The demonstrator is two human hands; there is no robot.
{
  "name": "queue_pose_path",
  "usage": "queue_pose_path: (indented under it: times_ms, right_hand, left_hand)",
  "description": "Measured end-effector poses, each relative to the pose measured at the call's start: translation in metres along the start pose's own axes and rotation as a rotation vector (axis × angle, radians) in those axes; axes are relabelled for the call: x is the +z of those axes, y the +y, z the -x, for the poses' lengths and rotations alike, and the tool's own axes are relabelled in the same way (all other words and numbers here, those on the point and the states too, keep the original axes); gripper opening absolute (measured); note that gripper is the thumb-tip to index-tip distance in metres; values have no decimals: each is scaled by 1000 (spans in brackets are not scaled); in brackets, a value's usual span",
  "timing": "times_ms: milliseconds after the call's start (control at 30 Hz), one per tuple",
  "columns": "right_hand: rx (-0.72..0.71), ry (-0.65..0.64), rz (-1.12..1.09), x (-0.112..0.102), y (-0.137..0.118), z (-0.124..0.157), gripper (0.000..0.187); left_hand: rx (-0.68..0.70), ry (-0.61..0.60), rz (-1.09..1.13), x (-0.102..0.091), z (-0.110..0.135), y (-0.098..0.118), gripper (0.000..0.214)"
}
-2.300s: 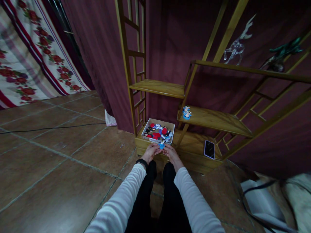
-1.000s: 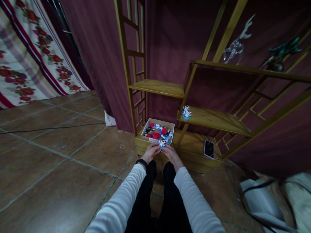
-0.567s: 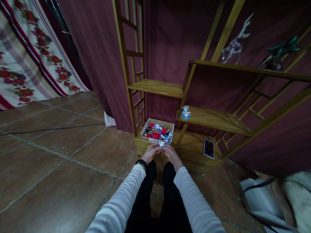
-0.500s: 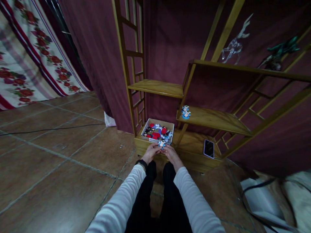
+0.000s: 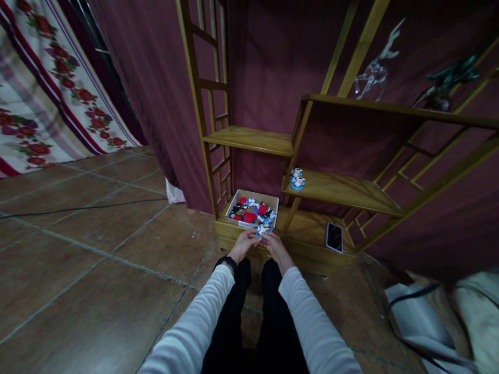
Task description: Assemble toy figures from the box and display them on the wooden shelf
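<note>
A small blue-and-white figurine (image 5: 262, 231) is held between the fingers of both hands, just in front of a box. My left hand (image 5: 245, 244), with a dark band on its wrist, grips it from the left. From the right, my right hand (image 5: 275, 245) closes its fingertips on the same figurine. Behind them the open cardboard box (image 5: 238, 224) holds a jumble of small figures and red pieces. On the middle shelf (image 5: 343, 193), near its left end, stand similar blue-and-white figurines (image 5: 298, 183).
A phone (image 5: 334, 237) lies on the bottom board of the wooden shelf unit. On the upper right shelf stand a clear deer ornament (image 5: 373, 72) and a dark green ornament (image 5: 452, 80). A black cable (image 5: 89, 206) crosses the floor at left. Bags (image 5: 424, 317) lie at lower right.
The figurine has shifted slightly to the right and its angle has turned a little in my fingers. Both hands stay around it in nearly the same place.
</note>
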State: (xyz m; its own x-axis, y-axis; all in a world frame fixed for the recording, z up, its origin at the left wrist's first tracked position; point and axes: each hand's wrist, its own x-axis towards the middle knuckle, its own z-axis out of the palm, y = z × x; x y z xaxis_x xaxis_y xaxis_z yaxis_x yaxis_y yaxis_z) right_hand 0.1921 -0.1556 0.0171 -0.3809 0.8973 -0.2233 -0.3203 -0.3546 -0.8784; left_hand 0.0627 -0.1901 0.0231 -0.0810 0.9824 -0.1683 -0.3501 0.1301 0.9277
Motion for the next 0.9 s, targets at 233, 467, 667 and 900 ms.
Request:
queue_pose_path:
  times_ms: [233, 467, 667, 900]
  right_hand:
    - [12, 13, 10, 0, 2, -2, 33]
    - [6, 31, 24, 1, 1, 0, 36]
    - [6, 0, 22, 2, -1, 1, 34]
    - [10, 5, 7, 0, 3, -4, 24]
  left_hand:
    - [49, -13, -37, 1, -1, -2, 41]
    - [71, -38, -47, 2, -4, -6, 40]
    - [40, -25, -46, 1, -5, -7, 39]
    - [30, -2, -24, 2, -3, -4, 38]
